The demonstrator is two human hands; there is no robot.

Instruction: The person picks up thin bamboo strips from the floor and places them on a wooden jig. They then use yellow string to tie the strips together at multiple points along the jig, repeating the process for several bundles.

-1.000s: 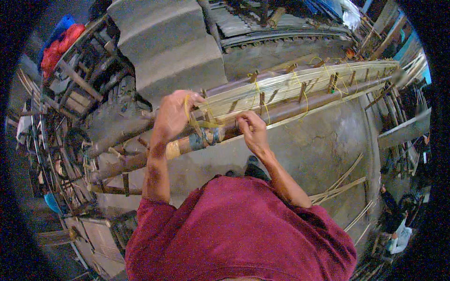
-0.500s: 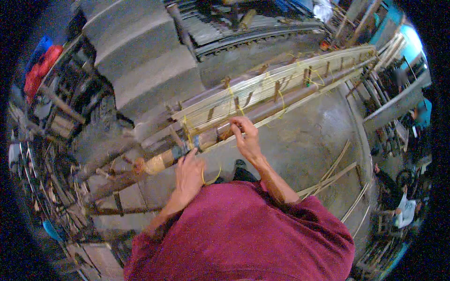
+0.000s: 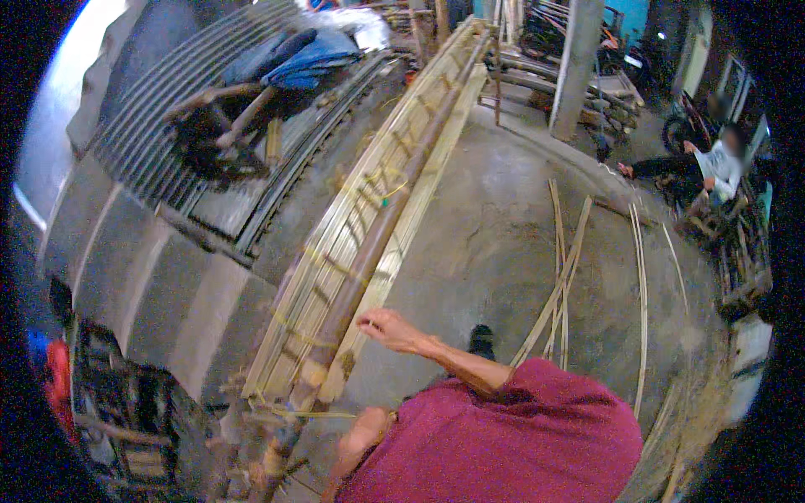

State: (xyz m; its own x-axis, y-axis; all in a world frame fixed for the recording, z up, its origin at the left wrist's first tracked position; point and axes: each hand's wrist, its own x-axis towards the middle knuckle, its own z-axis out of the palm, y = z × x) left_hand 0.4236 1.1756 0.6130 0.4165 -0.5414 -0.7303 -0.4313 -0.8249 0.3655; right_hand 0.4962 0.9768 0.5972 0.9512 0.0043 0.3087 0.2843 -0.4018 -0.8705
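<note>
A long bundle of pale split strips [image 3: 323,243], perhaps bamboo, runs from lower left to the far middle on a rack with a thick brown pole [image 3: 392,220] alongside. Thin yellow ties cross the bundle at intervals. At its near end, a yellow strip [image 3: 314,413] stretches sideways to my left hand [image 3: 366,429], which is closed on it close to my body; its fingertips are partly hidden. My right hand [image 3: 387,329] hovers just right of the pole with fingers curled; whether anything thin is in them cannot be made out.
Several loose strips [image 3: 558,285] lie crossed on the concrete floor to the right. Concrete steps [image 3: 142,277] and corrugated sheets [image 3: 159,126] are at left. A concrete post [image 3: 577,71] stands beyond. A person [image 3: 719,172] sits far right; a dark chair [image 3: 126,402] stands lower left.
My view has swung round, so the bundle now points away from me. My left hand has drawn back from the pole, the yellow strip stretched straight. My right hand stays near the pole.
</note>
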